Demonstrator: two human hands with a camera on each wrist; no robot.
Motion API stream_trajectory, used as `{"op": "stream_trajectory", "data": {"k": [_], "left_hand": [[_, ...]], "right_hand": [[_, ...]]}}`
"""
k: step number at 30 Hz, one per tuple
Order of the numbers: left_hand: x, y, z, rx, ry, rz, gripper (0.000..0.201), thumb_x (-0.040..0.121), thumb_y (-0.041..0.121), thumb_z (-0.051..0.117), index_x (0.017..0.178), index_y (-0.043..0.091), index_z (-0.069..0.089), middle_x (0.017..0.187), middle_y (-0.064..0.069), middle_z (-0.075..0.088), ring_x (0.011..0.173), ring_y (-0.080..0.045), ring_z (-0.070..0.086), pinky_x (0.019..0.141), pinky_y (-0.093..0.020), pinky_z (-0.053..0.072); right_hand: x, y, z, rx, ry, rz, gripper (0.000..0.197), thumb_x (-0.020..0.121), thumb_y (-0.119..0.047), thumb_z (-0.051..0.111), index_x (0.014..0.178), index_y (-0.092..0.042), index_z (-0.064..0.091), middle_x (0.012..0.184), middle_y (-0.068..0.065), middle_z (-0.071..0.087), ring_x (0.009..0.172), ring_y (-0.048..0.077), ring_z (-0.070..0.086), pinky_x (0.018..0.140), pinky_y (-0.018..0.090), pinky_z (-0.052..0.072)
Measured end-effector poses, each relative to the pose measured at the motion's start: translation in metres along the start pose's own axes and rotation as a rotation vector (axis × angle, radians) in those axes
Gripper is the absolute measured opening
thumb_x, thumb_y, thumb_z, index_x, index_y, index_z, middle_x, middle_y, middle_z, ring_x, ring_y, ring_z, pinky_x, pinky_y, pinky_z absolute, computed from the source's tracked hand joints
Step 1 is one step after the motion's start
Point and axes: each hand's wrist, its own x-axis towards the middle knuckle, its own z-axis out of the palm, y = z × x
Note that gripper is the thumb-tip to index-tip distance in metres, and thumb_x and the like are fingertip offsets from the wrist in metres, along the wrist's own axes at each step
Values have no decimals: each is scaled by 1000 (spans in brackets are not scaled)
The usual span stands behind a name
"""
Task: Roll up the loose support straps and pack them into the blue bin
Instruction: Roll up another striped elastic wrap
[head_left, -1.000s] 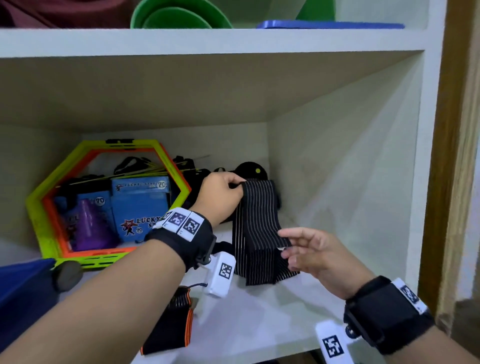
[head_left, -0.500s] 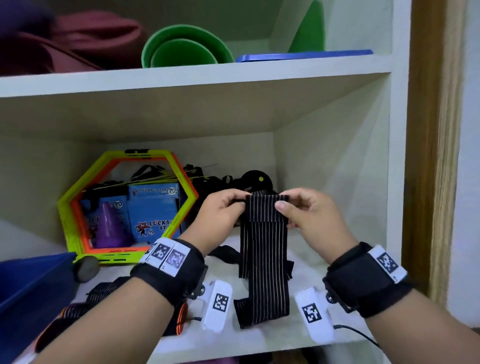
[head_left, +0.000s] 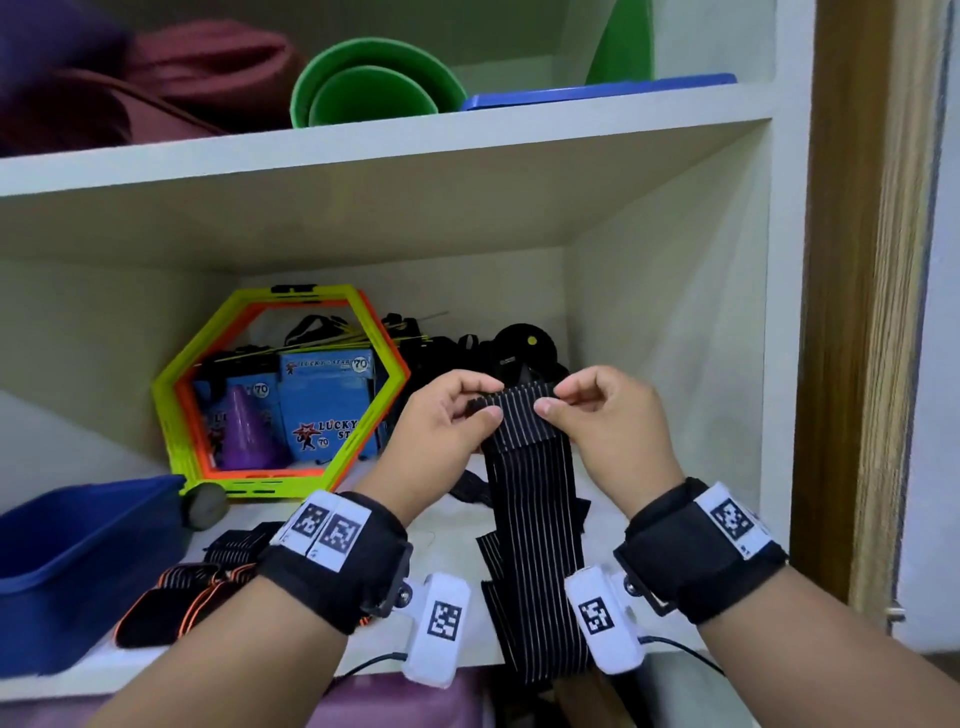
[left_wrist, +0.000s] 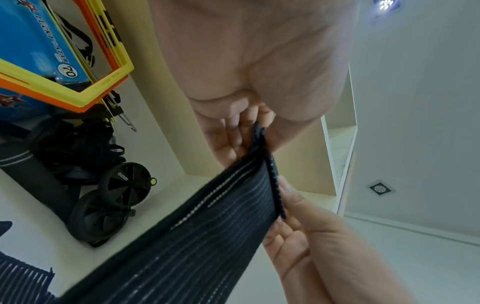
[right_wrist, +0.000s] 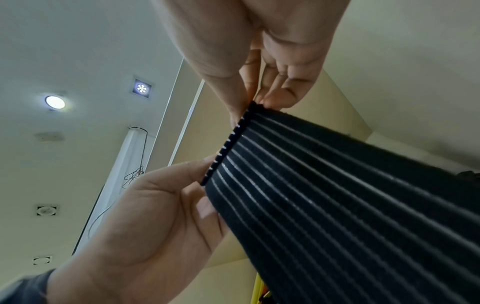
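A black support strap with thin white stripes (head_left: 530, 514) hangs down in front of the middle shelf, its lower end trailing past the shelf's front edge. My left hand (head_left: 457, 410) pinches the strap's top left corner and my right hand (head_left: 587, 405) pinches the top right corner, holding the top edge (left_wrist: 270, 170) level. The right wrist view shows the same striped strap (right_wrist: 337, 205) stretched between both thumbs. The blue bin (head_left: 78, 551) stands at the shelf's left end. More straps, black with orange edging (head_left: 171, 597), lie on the shelf beside the bin.
A yellow and orange hexagon frame (head_left: 280, 395) leans at the back with blue boxes and a purple cone inside. A black wheel roller (head_left: 524, 343) and tangled black cords sit behind my hands. Green bowls (head_left: 374, 83) stand on the upper shelf. A wooden post (head_left: 872, 312) borders the right.
My right hand rose from the strap's lower part to its top right corner. Both hands now hold the top edge, and the strap hangs full length over the shelf edge.
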Motion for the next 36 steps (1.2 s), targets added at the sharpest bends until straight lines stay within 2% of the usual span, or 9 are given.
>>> {"op": "stream_trajectory", "data": {"k": [6, 11, 16, 20, 23, 26, 29, 33, 36], "left_hand": [[-10, 6, 2, 13, 10, 0, 21, 98, -2, 54, 113, 9, 64, 95, -12, 72, 82, -20, 68, 75, -37, 59], [-22, 5, 8, -13, 91, 13, 14, 102, 10, 51, 100, 24, 50, 86, -12, 63, 72, -26, 58, 61, -47, 52], [-40, -1, 24, 31, 72, 117, 4, 101, 10, 53, 102, 12, 49, 86, -5, 56, 75, -10, 53, 65, -25, 47], [-48, -15, 34, 159, -4, 105, 7, 95, 20, 55, 98, 26, 58, 91, -7, 61, 79, -32, 57, 71, -47, 51], [-41, -18, 36, 152, 25, 62, 13, 94, 22, 54, 98, 33, 59, 97, 1, 63, 85, -32, 60, 81, -54, 52], [-18, -16, 30, 137, 104, 39, 24, 98, 11, 55, 95, 35, 59, 99, -5, 67, 84, -34, 63, 80, -52, 53], [18, -18, 13, 117, 175, 20, 24, 93, 22, 55, 90, 45, 61, 95, -14, 68, 72, -41, 61, 66, -50, 54], [66, -32, -20, 123, 214, -35, 28, 98, 16, 54, 88, 42, 62, 87, -13, 62, 68, -24, 52, 61, -39, 45], [96, -54, -38, 228, 246, -111, 17, 99, 13, 55, 96, 29, 61, 86, -4, 62, 60, -18, 51, 55, -28, 42]], "right_hand": [[-15, -1, -5, -6, -122, -6, 18, 78, -26, 82, 87, -27, 66, 88, -6, 72, 83, 10, 69, 80, 35, 58], [-33, 2, -7, 103, -265, 40, 43, 75, -2, 81, 104, -27, 60, 93, 1, 72, 84, 14, 71, 76, 29, 57], [-43, 5, -5, 165, -213, 41, 42, 77, 4, 78, 104, -20, 58, 92, 7, 72, 78, 14, 68, 72, 26, 55], [-43, 7, -3, 121, -162, 30, 41, 79, 4, 73, 99, -20, 48, 90, 11, 69, 82, 29, 67, 74, 44, 59], [-47, 14, -1, 91, -142, 58, 37, 79, -6, 76, 92, -22, 46, 89, 19, 65, 81, 39, 63, 72, 53, 57], [-56, 20, 2, 87, -282, 97, 30, 78, -4, 78, 86, -19, 53, 81, 9, 62, 71, 25, 57, 71, 40, 53], [-77, 30, 9, 49, -530, 160, 25, 76, -2, 80, 85, -20, 64, 90, -4, 66, 82, 5, 63, 76, 21, 51], [-113, 47, 11, -32, -708, 250, 29, 74, -13, 84, 94, -28, 69, 105, -2, 69, 100, 13, 65, 96, 33, 50], [-138, 53, 7, 31, -753, 381, 32, 75, -17, 84, 100, -27, 67, 108, 5, 68, 101, 17, 66, 97, 45, 53]]}}
